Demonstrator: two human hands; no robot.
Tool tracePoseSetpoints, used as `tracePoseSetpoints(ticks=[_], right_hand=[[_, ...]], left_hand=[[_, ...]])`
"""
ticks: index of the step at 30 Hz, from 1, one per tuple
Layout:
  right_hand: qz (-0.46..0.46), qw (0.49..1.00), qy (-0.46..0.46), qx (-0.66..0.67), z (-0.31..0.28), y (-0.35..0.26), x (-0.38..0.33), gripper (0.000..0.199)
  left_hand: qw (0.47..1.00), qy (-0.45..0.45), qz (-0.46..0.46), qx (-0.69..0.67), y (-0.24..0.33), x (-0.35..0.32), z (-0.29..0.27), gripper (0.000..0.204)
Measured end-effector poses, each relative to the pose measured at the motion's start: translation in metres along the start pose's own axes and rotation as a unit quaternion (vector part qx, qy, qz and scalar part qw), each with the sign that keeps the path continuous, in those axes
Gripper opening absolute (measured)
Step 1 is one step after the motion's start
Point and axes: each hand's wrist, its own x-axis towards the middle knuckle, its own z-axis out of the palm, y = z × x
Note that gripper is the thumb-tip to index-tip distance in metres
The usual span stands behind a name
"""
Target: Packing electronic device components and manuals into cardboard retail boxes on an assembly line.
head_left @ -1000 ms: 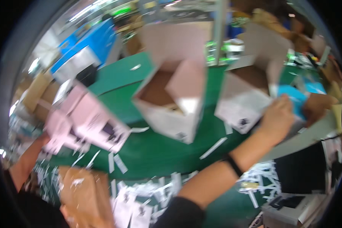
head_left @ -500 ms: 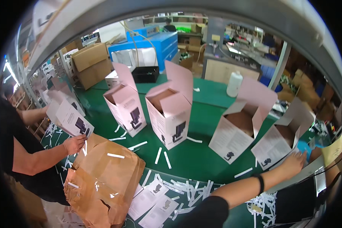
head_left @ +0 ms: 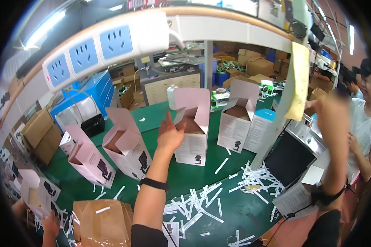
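Over the green surface, the left hand, fingers loosely spread with nothing visible in them, hung by an upright, open-flapped white carton; the right hand's grip, blurred near yellow paper, could not be told.

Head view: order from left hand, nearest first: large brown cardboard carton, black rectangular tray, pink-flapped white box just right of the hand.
1. Pink-flapped white box: right of the left hand.
2. Black rectangular tray: left, toward the back.
3. Large brown cardboard carton: farther left.
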Motion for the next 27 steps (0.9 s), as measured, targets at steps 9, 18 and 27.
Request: tracePoseSetpoints(ticks=[9,18,27], right_hand=[[-0.008,0.947,-0.186,0.263,0.251,-0.200,-0.038,0.030],[0.069,0.974,-0.154,0.149,0.392,-0.207,-0.078,0.031],[0.061,0.923,-0.081,0.372,0.231,-0.182,-0.072,0.033]], left_hand=[[0.991,-0.033,0.116,0.057,0.024,-0.050,-0.013,0.026],[0.950,0.153,0.244,0.118,0.005,-0.057,0.097,0.041],[0.926,0.219,0.257,0.170,0.040,-0.097,0.000,0.022]])
